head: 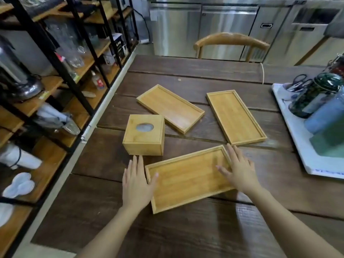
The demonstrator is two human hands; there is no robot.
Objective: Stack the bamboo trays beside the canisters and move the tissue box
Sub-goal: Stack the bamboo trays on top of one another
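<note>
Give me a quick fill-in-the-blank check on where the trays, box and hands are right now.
1. ____ rectangular bamboo trays lie on the dark wooden table, none stacked.
2. Both hands, left hand and right hand, flank the ____ tray.
3. The square bamboo tissue box sits ____ of the trays.

Answers: three; nearest; left

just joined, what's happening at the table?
A person has both hands on the nearest bamboo tray: the left hand at its left end, the right hand over its right end. Fingers look flat, not closed, and the tray lies on the wooden table. Two more trays lie apart farther back, nothing stacked yet. The tissue box sits at left, the canisters at far right.
</note>
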